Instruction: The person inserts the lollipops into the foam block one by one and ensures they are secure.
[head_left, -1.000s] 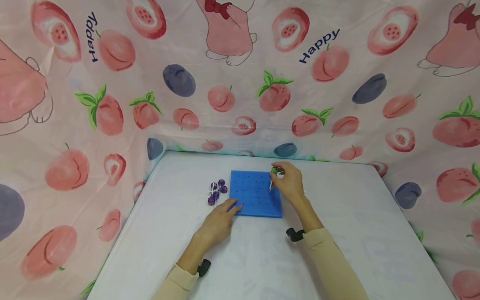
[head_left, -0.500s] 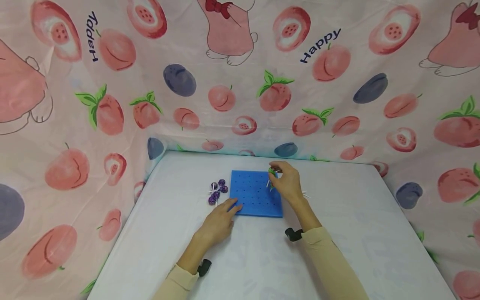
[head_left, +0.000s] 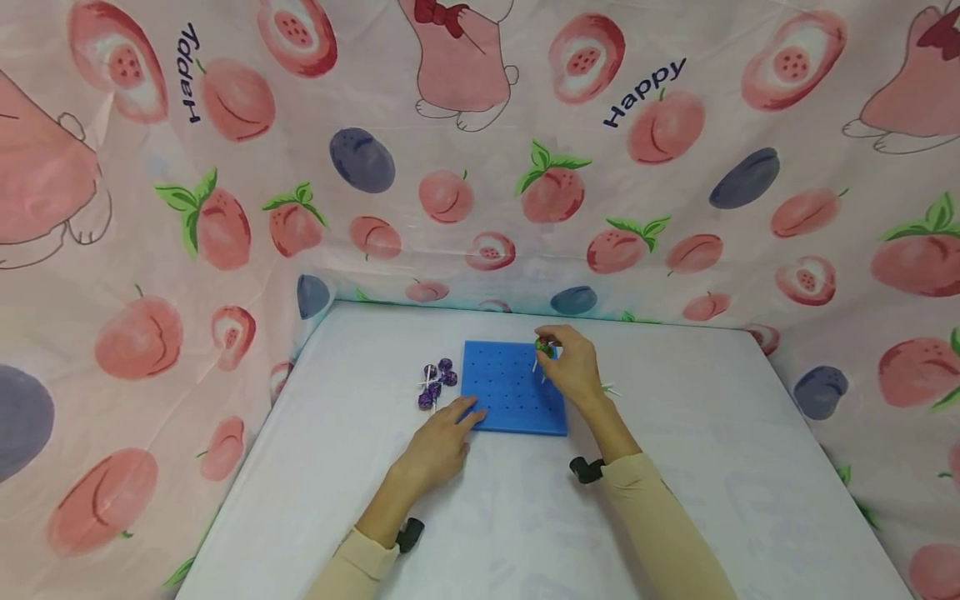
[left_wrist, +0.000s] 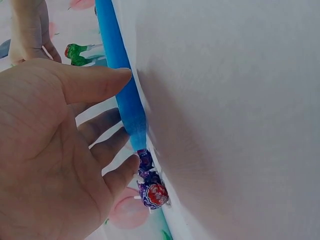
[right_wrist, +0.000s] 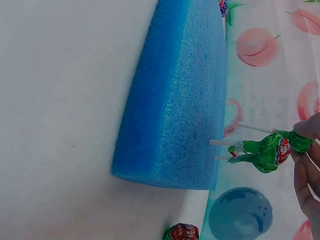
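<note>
My right hand (head_left: 573,362) pinches a green-wrapped lollipop (right_wrist: 301,143) by its head, over the far right part of the blue foam board (head_left: 510,383). The stick of this lollipop points at the board's top face, its tip apart from it in the right wrist view. Two more green lollipops (right_wrist: 267,156) stand just below it, their sticks in the board near its right edge. My left hand (head_left: 438,442) rests at the board's near left corner, with the thumb (left_wrist: 102,82) along the front edge and the fingers spread over the top. Small holes dot the board in rows.
Several purple-wrapped lollipops (head_left: 426,401) lie in a cluster on the white table (head_left: 480,517), left of the board. White sticks (head_left: 613,389) show beyond my right wrist. A red and green wrapped lollipop (right_wrist: 182,232) lies near the board's right side. A fruit-print cloth (head_left: 450,242) hangs behind.
My right hand has shifted slightly left with its lollipop, whose stick now shows apart from a standing one. More of the white sticks beyond the wrist shows. The left hand stays put.
</note>
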